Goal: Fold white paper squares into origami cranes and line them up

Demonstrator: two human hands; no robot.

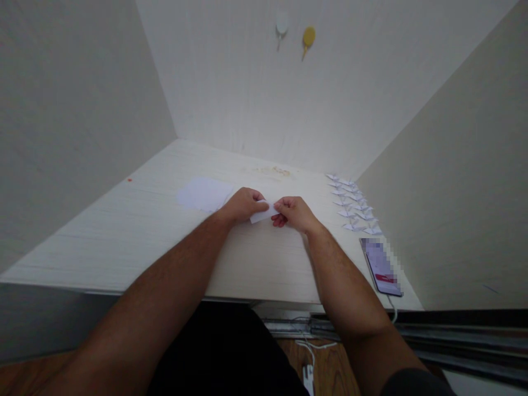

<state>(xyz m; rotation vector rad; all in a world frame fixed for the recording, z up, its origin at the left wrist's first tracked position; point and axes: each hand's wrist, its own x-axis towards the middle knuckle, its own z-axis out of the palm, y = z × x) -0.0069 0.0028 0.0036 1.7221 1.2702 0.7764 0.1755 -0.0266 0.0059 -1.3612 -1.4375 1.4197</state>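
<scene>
A small folded piece of white paper [260, 214] is held between my two hands, a little above the pale desk [264, 264]. My left hand [244, 205] pinches it with the thumb on top. On its other end, the thumb and index finger of my right hand [293, 212] close on the paper, the remaining fingers curled below. Left of my left hand lies a spread of white paper sheets [203, 193]. Folded white paper cranes [350, 199], several of them in rows, stand on the desk to the right.
A phone [381, 268] with a cable [394, 311] lies near the desk's right front edge. Walls enclose the desk at left, back and right. Two hooks, one white [281, 25] and one yellow [308, 37], are on the back wall. A white power strip [308, 379] is on the floor.
</scene>
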